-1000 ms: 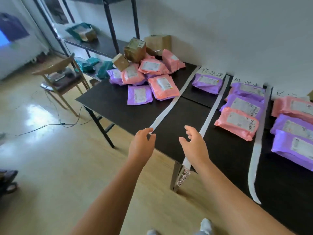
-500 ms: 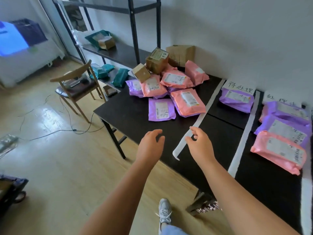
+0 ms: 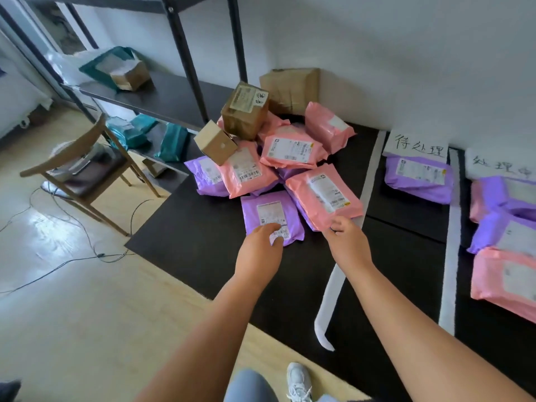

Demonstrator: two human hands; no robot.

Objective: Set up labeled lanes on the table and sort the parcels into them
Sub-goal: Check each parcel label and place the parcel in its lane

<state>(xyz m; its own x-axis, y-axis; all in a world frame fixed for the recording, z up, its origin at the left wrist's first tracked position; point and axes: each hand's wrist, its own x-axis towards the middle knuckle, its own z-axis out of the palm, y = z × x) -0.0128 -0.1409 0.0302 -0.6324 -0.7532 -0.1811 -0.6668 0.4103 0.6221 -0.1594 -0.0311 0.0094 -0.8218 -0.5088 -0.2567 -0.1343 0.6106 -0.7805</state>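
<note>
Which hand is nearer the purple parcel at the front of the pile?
Left. The left hand rests on the purple parcel; the right hand is beside it, at the pink parcel.

I'm seeing a purple parcel point(image 3: 271, 214) lying flat at the near edge of the pile point(image 3: 291, 149), a pink parcel point(image 3: 323, 195) just right of it, and a white lane strip point(image 3: 369, 181) beside that.
</note>
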